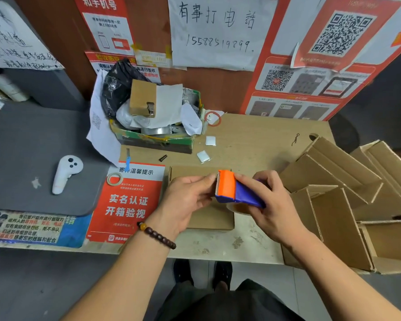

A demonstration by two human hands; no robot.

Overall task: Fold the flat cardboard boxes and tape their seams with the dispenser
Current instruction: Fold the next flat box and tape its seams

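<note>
Dispenser (235,189) sits in my right hand (271,205), raised just above the box (208,216) that lies on the bench (252,144) straight in front of me. I hold it there, I judge, because the tape end has to be freed before any seam can be taped: the orange toothed end points at my left hand (185,200), and the roll shows under the blue body, close over the box.

My right grip is curled round the blue body, thumb on top, fingers wrapped behind and partly hidden. My left grip is half closed, fingertips pinched in at the serrated edge, touching the orange head. Whether they already have hold of the tape end I cannot tell; the tape is clear and nothing shows between the fingers.

The box under my hands looks folded shut and lies flat-side up, probably so its seam faces me. Finished or part-folded boxes (347,188) are heaped to my right at the bench edge, out of the working space yet within reach.
</note>
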